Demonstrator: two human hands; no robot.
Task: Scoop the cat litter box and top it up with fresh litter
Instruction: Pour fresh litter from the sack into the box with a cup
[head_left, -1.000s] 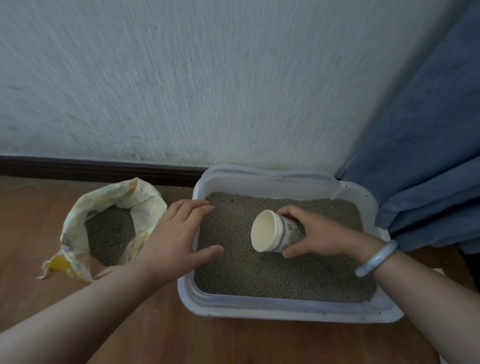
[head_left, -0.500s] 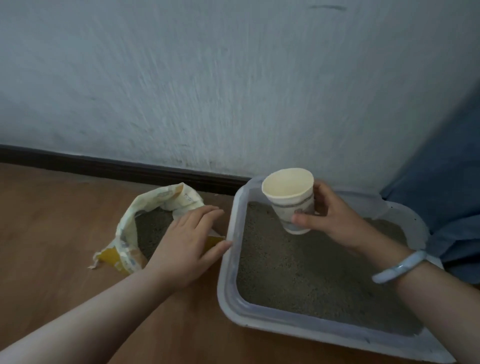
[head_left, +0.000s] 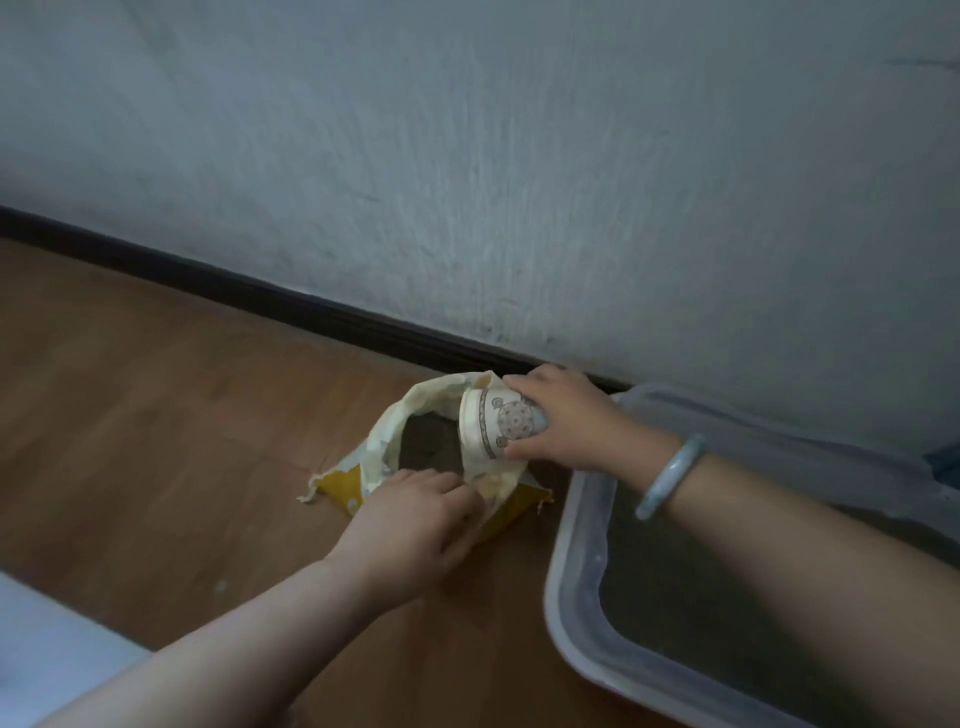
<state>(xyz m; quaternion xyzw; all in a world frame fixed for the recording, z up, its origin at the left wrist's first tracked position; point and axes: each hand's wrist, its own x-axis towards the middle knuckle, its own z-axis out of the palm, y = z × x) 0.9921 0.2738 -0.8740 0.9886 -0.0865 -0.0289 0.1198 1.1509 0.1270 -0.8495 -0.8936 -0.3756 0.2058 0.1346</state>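
A yellow and cream litter bag (head_left: 384, 467) lies open on the wooden floor, with grey litter (head_left: 428, 447) showing inside. My right hand (head_left: 563, 421) holds a patterned paper cup (head_left: 493, 423) on its side, its mouth pointing left into the bag's opening. My left hand (head_left: 415, 522) pinches the bag's near edge. The white litter box (head_left: 569, 577) stands to the right, grey litter inside, partly covered by my right forearm.
A textured white wall with a dark baseboard (head_left: 260, 301) runs behind the bag and box. Bare wooden floor (head_left: 130, 415) stretches to the left. A pale surface (head_left: 47, 644) fills the bottom left corner. A bit of blue cloth (head_left: 945, 465) shows at the right edge.
My right hand carried the cup from over the litter box left to the bag and tipped it sideways. My left hand went from the box rim to grip the bag's edge.
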